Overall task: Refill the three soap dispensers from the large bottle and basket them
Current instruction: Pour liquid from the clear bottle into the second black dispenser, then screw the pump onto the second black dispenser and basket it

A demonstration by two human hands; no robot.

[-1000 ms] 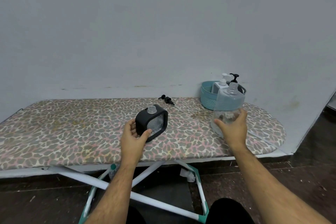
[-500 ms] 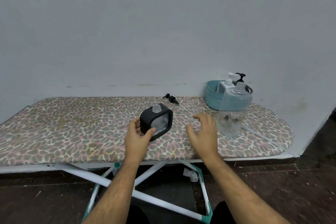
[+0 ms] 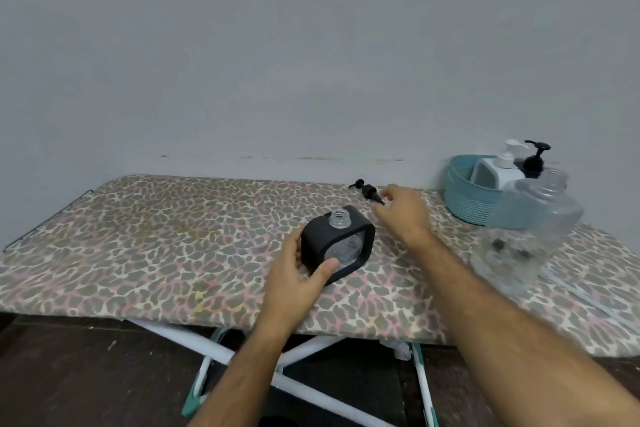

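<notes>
Large bottle (image 3: pixel 523 236) motion-blurred, black-pump dispenser (image 3: pixel 533 163) body hidden behind basket (image 3: pixel 464 194) rim

A leopard-print ironing board (image 3: pixel 138 246) carries a black dispenser (image 3: pixel 337 243), loose pump (image 3: pixel 367 191), teal basket (image 3: pixel 464 199) and clear bottle (image 3: pixel 523 239)

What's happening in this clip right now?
A person is working at an ironing board. The left hand grips the black square dispenser, whose neck is open with no pump on it. The right hand reaches to the loose black pump lying behind it, fingers at its tip. The large clear bottle stands uncapped at right, and two pumped dispensers sit in the teal basket.
</notes>
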